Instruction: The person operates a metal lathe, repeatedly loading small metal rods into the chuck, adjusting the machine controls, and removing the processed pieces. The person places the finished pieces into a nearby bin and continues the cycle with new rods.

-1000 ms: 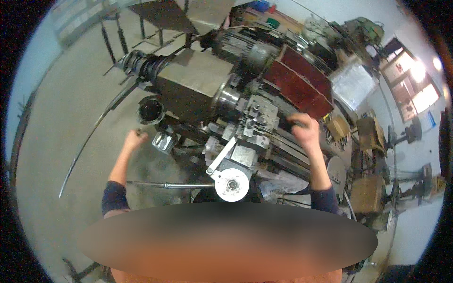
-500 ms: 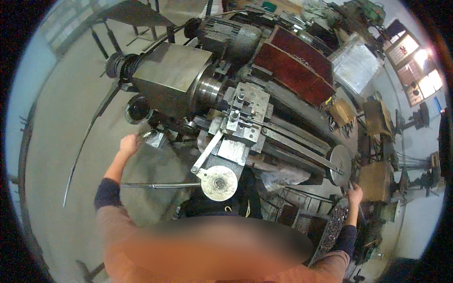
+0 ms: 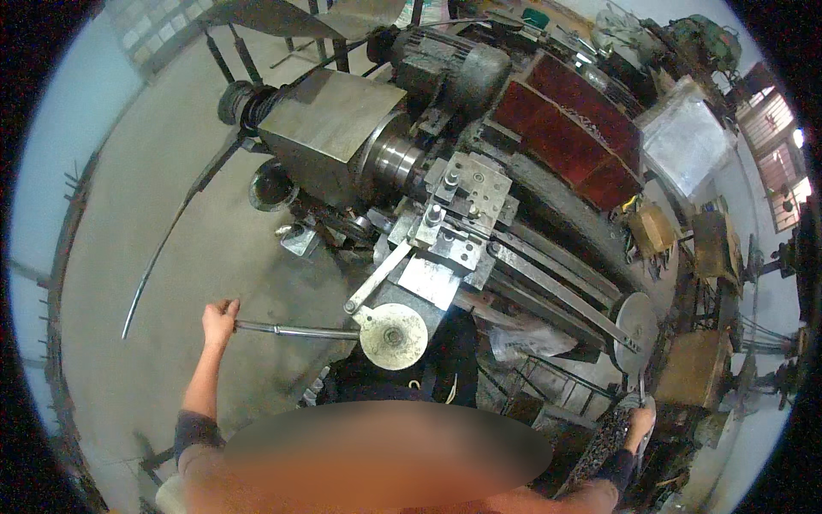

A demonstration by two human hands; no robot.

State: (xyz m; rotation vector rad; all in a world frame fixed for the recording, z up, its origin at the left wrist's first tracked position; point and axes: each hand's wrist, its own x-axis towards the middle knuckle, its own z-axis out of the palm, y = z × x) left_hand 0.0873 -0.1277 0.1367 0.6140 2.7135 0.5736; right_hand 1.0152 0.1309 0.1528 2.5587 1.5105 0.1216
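My left hand (image 3: 220,319) is closed at the free end of a steel lever (image 3: 295,331), its thumb and fingers bunched together. This lever runs right to a pale round disc (image 3: 393,337) at the front of a lathe's tool slide. Off to the right, my right hand (image 3: 640,420) is wrapped round a metal handle (image 3: 641,390) below a grey round plate (image 3: 635,332). The lathe carriage (image 3: 475,193), with upright clamping bolts, lies between my hands. A shiny cylindrical chuck (image 3: 398,164) sits beside the box-shaped headstock (image 3: 334,111).
A long thin bar (image 3: 163,248) slants out at the left. Behind the carriage are a dark red tray (image 3: 569,128) and an electric motor (image 3: 454,68). Metal chips (image 3: 599,441) lie near my right arm. Plastic sheeting (image 3: 531,332) hangs under the bed.
My left hand has come down and toward me from beside the headstock's underside to the lever's end. My right hand stays at its handle, lower in the picture. The whole view has shifted slightly.
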